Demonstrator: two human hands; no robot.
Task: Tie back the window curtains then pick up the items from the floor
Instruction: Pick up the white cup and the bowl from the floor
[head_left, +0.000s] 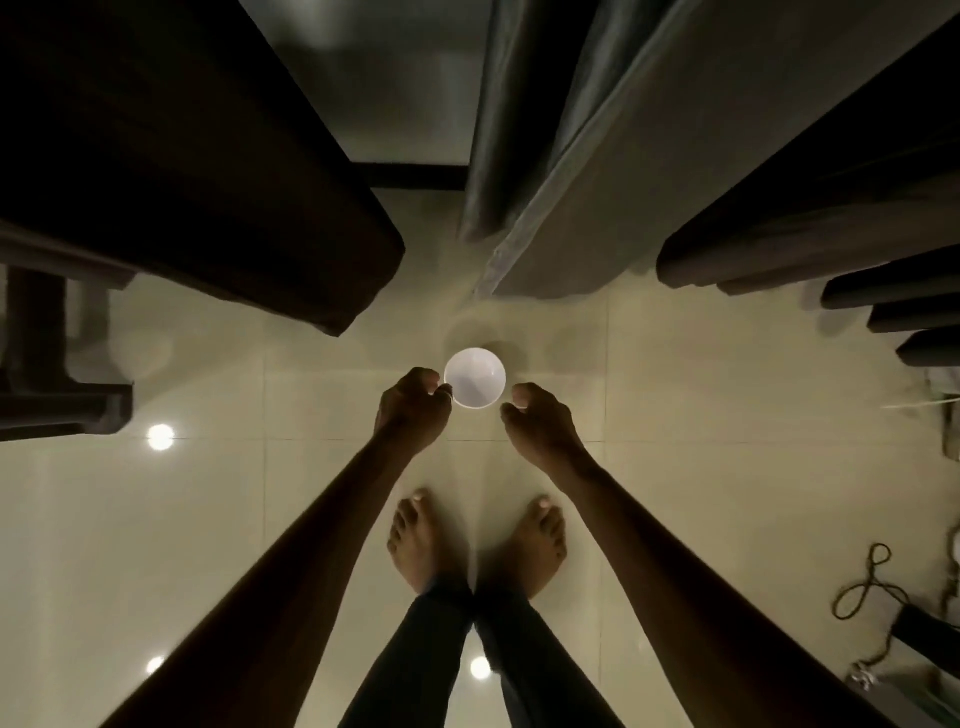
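Note:
A small white bowl (475, 383) stands on the glossy tiled floor (208, 519) just ahead of my bare feet. My left hand (414, 410) reaches down to its left side, and the curled fingers pinch the bowl's rim. Just off the bowl's right side hovers my right hand (540, 423), fingers loosely curled, with a small gap to the rim. A dark curtain (208, 171) hangs at the left. A grey curtain (613, 171) and another dark curtain (810, 208) hang at the right, their hems just above the floor. Between them shows the window glass (405, 78).
Dark furniture (57, 374) stands at the left edge. A looped cord (866, 582) and other dark items lie on the floor at the right edge. My feet (421, 540) stand close together behind the bowl.

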